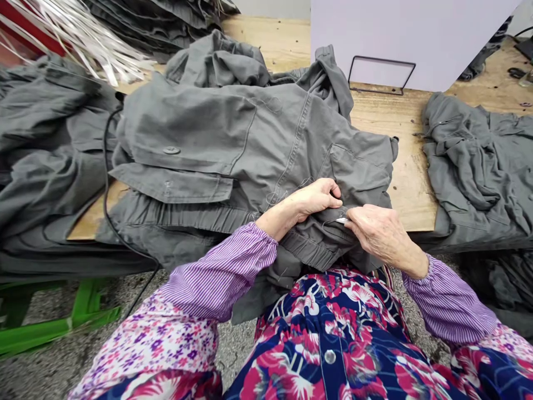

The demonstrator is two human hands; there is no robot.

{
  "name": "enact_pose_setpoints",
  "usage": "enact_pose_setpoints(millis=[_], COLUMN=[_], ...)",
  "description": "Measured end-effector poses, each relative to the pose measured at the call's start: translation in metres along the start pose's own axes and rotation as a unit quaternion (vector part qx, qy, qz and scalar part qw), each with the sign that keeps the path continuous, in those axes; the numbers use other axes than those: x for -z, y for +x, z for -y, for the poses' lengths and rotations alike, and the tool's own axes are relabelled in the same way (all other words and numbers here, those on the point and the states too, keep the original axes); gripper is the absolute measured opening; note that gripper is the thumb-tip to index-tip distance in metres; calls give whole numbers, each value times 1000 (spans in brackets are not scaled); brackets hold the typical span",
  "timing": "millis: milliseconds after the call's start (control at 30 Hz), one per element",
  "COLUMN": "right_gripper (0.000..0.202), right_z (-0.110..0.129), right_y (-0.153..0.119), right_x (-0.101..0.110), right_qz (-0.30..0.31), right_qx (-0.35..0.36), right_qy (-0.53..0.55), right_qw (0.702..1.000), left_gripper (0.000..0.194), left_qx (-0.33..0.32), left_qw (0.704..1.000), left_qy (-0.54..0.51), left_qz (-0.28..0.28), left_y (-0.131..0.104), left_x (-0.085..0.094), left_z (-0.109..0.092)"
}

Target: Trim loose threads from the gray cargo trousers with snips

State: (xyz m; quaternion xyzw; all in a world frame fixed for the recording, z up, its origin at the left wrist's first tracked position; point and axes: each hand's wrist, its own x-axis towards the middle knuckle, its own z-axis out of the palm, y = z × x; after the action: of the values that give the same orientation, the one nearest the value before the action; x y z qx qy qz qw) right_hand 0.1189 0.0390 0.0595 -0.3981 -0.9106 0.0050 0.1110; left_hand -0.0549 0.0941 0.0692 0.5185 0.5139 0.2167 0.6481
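Grey cargo trousers point(270, 133) lie spread over the table's front edge, with a buttoned pocket and its flap at the left and loose threads on the cloth. My left hand point(316, 199) is closed, pinching the trousers near their gathered elastic edge. Just to the right, my right hand point(377, 233) is closed around a small white-tipped tool point(342, 220), most of it hidden in the fingers. Its tip points left at the cloth, close to my left fingertips. Whether the tip touches a thread I cannot tell.
More grey garments lie at the left point(41, 128) and the right point(478, 161), with a dark stack point(162, 22) behind. White strips point(91, 39) hang at the upper left. A black cable point(106, 166) crosses the wooden table point(412, 205). A pale panel point(395, 33) stands at the back.
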Motion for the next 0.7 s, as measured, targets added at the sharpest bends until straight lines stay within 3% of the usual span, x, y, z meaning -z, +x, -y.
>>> enact_pose_setpoints(millis=[67,200,267,433,567,700], right_gripper=[20,18,27,20,22,18], right_z=[-3,-1,5,15,9,10], right_y=[0,-1,0,15,23,10], right_x=[0,-8,-15,-34,-41,-45], right_qz=[-29,-158,-186,-205,-268,-265], right_qx=[-25,-71,-48,-40,-160,-240], right_qy=[49,181,173,137,270,350], right_qw=[998,968,966,968,911,866], left_gripper=[13,14,16,15,15,16], left_qx=[2,12,20,7,-4,-23], left_qw=[1000,997,994,987,980,976], left_qy=[-12,-73,-97,-138,-164,-157], left_qz=[-1,-25,-45,-86,-114,-150], left_y=[0,-1,-1,-1,-2,-2], left_x=[0,-1,-3,-7,-9,-12], left_z=[-1,-3,-4,-3,-1,2])
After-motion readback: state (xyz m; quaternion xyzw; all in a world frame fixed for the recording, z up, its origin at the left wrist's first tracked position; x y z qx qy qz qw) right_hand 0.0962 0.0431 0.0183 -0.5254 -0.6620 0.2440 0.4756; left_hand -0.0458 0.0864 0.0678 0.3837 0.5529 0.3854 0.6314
